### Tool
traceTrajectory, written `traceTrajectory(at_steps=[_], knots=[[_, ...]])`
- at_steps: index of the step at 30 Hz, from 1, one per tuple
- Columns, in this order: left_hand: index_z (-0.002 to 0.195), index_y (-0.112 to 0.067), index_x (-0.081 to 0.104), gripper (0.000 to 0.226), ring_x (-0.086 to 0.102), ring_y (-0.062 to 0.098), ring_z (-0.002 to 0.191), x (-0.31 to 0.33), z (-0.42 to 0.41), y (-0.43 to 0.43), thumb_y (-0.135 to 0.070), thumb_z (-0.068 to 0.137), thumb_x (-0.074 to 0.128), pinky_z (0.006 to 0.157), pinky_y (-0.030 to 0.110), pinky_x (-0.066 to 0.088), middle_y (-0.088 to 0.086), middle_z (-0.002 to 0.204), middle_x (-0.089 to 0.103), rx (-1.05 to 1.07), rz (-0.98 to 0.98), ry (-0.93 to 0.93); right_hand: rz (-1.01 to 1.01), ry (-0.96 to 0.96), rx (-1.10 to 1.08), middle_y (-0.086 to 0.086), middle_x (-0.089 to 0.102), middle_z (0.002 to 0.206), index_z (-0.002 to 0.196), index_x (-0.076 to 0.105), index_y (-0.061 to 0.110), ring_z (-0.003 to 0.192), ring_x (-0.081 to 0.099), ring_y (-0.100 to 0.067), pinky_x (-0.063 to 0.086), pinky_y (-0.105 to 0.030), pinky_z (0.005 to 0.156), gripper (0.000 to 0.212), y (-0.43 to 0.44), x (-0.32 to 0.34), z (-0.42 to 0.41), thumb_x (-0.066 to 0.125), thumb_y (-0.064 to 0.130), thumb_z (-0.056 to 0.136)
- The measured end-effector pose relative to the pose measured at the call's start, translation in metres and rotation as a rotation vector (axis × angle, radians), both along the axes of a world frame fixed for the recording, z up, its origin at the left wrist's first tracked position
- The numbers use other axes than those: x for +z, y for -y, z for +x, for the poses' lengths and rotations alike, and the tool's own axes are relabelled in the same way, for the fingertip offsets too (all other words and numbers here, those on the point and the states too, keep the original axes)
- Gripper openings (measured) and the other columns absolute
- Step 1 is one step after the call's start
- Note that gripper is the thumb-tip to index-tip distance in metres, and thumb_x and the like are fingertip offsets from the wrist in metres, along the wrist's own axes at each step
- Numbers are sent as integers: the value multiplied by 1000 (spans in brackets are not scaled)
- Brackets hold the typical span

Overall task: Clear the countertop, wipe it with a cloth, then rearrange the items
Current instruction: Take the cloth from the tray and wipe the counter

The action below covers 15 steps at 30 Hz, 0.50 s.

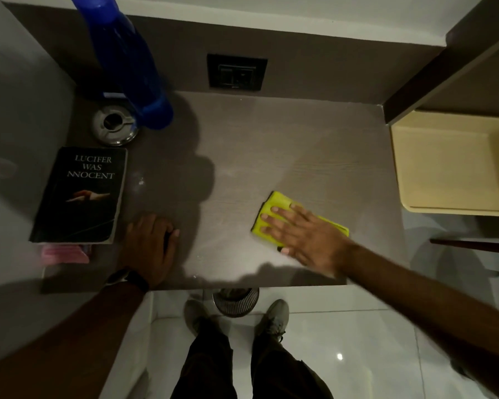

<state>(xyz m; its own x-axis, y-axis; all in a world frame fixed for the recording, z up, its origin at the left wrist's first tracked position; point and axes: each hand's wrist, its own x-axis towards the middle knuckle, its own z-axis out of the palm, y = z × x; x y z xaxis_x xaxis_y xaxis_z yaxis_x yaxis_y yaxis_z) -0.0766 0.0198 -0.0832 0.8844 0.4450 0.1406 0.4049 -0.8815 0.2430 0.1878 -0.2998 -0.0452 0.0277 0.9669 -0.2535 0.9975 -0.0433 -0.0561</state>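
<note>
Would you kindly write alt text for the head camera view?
A person's right hand presses a yellow cloth flat on a grey countertop; the left hand rests beside a black book, with a blue bottle and metal ashtray behind.

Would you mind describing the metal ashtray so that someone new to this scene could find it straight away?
Start at the grey countertop and look to its far left corner, where a tall blue bottle stands. The ashtray sits just left of the bottle's base, with the black book on its near side. It is the only round, shiny metal thing on the surface, with a dark hollow centre.
</note>
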Motion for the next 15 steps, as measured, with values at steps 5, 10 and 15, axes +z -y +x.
traceTrajectory(at_steps=[5, 10, 15], knots=[[90, -23, 51, 19, 50, 31, 84, -3, -2, -2, -38, 101, 46, 77, 44, 36, 4, 94, 49, -18, 15, -2, 89, -13, -539, -4, 15, 180, 172, 17, 24, 168, 11, -30, 19, -57, 132, 61, 2, 6, 71, 25, 41, 115], [90, -23, 50, 19, 49, 32, 84, -4, -2, -2, -38, 102, 46, 77, 44, 37, 4, 94, 48, -2, 9, 3, 128, -33, -1328, -2, 9, 181, 173, 14, 24, 167, 4, -34, 9, -57, 134, 64, 46, -1, 54, 15, 47, 112], [90, -22, 51, 20, 50, 30, 86, 0, -1, -1, -38, 101, 45, 80, 44, 38, 5, 94, 49, -3, -25, -15, 118, -1, -1731, -10, 8, 180, 172, 14, 16, 166, 7, -41, 9, -62, 132, 67, 21, -6, -25, 23, 45, 112]])
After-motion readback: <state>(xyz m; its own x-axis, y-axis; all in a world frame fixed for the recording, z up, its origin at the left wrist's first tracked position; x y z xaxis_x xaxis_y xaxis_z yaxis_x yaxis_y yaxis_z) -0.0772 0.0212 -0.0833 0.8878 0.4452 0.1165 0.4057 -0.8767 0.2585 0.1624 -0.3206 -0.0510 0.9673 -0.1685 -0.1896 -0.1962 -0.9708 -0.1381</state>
